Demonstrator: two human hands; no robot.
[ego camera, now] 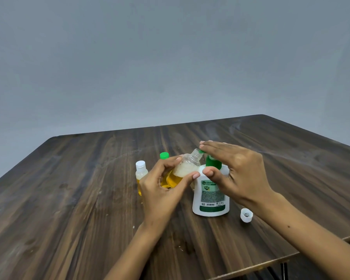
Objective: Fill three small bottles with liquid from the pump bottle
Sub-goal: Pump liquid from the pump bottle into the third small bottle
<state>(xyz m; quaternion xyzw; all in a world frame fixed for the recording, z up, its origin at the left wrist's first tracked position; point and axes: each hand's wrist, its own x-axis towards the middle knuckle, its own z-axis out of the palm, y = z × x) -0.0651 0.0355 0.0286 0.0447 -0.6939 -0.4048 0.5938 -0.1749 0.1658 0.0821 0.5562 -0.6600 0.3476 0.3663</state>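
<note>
Pump bottle (211, 196), white with a green pump head, stands upright on the wooden table (69, 188), the right hand (233, 170) lying flat-fingered over its pump. Left hand (162, 186) grips 1 uncapped small bottle (185, 170), tilted with its mouth at the spout, holding yellow liquid and foam. Behind stand a white-capped bottle (140, 172) and a green cap (164, 155); a loose white cap (246, 215) lies near the pump bottle.

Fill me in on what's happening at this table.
A person is filling small bottles. The left hand holds an open bottle, tilted, its mouth at the nozzle of the pump bottle. The right hand lies flat on the pump. Two capped bottles, white-capped and green-capped, stand behind. A loose cap lies on the table.
</note>
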